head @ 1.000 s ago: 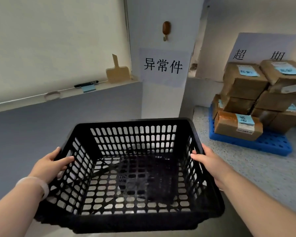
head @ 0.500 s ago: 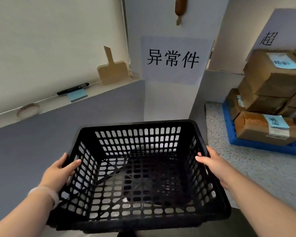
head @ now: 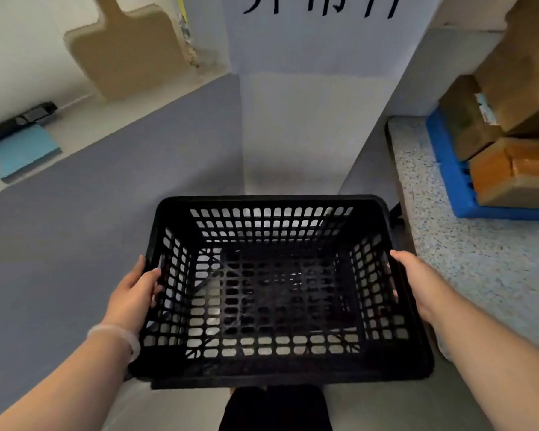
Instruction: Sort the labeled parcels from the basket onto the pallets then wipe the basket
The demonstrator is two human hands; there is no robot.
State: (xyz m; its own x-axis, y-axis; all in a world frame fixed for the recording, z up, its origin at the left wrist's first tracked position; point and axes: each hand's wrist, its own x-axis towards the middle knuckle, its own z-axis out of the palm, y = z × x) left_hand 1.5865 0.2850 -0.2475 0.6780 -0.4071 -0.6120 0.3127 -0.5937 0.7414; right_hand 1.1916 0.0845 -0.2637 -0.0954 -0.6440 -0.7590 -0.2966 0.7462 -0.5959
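Note:
I hold a black perforated plastic basket [head: 271,203] in front of me, low and close to the wall corner. Nothing lies inside it. My left hand [head: 134,293] grips its left rim, thumb curled over the edge. My right hand [head: 414,281] grips the right rim the same way. Brown cardboard parcels [head: 511,172] with blue labels are stacked on a blue pallet [head: 448,178] at the right edge of the view, partly cut off.
A white pillar with a paper sign [head: 318,32] stands straight ahead. Left of it a ledge carries a tan paddle-shaped board [head: 128,51], a black marker [head: 19,119] and a blue pad [head: 22,154]. Speckled floor [head: 479,259] lies at the right.
The view has dropped and moved closer to the pillar. The basket sits lower, nearer the floor, still held by both hands at its sides.

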